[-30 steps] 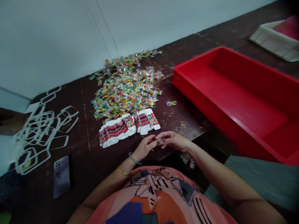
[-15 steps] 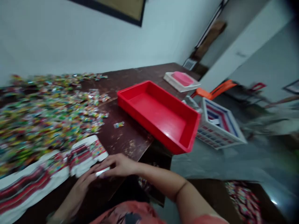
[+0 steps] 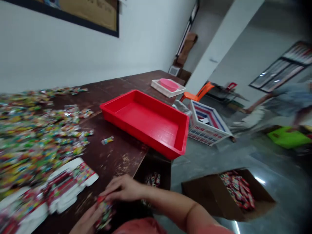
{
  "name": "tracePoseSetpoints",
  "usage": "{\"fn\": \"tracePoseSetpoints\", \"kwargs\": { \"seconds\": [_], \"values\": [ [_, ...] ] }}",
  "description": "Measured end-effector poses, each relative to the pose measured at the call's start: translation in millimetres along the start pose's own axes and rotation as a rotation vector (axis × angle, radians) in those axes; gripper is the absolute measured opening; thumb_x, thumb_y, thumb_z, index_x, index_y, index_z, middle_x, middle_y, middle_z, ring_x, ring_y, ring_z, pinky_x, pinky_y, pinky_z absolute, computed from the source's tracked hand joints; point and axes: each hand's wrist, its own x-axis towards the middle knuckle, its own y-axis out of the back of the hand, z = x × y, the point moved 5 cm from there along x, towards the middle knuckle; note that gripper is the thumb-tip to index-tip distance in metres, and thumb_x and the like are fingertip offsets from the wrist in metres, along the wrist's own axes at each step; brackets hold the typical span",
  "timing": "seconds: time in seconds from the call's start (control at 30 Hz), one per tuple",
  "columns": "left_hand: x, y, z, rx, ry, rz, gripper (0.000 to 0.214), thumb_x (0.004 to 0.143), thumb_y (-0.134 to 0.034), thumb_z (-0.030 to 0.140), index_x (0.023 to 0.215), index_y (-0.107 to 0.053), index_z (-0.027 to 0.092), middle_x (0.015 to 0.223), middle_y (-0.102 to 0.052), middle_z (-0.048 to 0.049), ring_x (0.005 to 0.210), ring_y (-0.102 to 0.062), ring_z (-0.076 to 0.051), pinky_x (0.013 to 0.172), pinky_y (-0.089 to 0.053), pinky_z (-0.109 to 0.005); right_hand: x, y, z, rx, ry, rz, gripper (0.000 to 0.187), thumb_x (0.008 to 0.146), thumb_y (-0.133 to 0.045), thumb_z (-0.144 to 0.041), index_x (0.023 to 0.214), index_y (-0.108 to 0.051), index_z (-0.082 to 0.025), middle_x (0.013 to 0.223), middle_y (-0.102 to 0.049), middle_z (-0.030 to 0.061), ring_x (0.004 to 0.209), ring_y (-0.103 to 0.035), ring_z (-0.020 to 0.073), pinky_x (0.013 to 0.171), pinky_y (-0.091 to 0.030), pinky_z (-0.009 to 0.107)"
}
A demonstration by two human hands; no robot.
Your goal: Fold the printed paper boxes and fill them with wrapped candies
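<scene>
Dark, scuffed wooden table beside a pale wall, with a smooth red plastic tray overhanging its edge. Nearer than the tray, left hand and right hand grip a small, blurred printed packet, its long axis pointing away from the pink shirt, red end farthest. Left of the tray: shiny wrapped candies, overlapping flat white-edged cartons.
</scene>
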Motion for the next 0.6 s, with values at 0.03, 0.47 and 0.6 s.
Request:
{"fn": "tracePoseSetpoints", "kwargs": {
  "seconds": [0.03, 0.47, 0.6],
  "values": [
    [-4, -3.9, -2, -0.042, 0.026, -0.033, 0.067, 0.073, -0.049, 0.067, 0.128, -0.054, 0.029, 0.115, -0.066, -0.0033, 0.114, -0.056, -0.028, 0.090, -0.051, -0.038, -12, 12, -3, 0.069, -0.026, -0.013, 0.038, 0.086, -0.055, -0.042, 0.113, -0.067, -0.017, 0.100, -0.068, 0.0055, 0.090, -0.063, 0.0140, 0.082, -0.047, 0.021],
    [-24, 19.1, -5, -0.356, -0.086, 0.066, 0.037, 0.079, -0.060, 0.039, 0.108, -0.060, 0.015, 0.098, -0.063, -0.0087, 0.085, -0.059, -0.016, 0.073, -0.044, -0.028, 54, 1, 25, -0.378, -0.015, 0.049, 0.041, 0.085, -0.058, -0.037, 0.123, -0.058, -0.023, 0.123, -0.060, 0.0101, 0.112, -0.054, 0.0258, 0.094, -0.044, 0.042],
    [-36, 37.5, -13, -0.376, -0.089, 0.081, 0.037, 0.080, -0.060, 0.039, 0.108, -0.060, 0.015, 0.100, -0.062, -0.0097, 0.085, -0.060, -0.016, 0.073, -0.044, -0.028, 101, -30, 31, -0.534, 0.196, -0.165, 0.038, 0.085, -0.059, -0.030, 0.122, -0.059, -0.024, 0.125, -0.060, 0.0102, 0.111, -0.055, 0.0257, 0.091, -0.047, 0.044]
  ]
}}
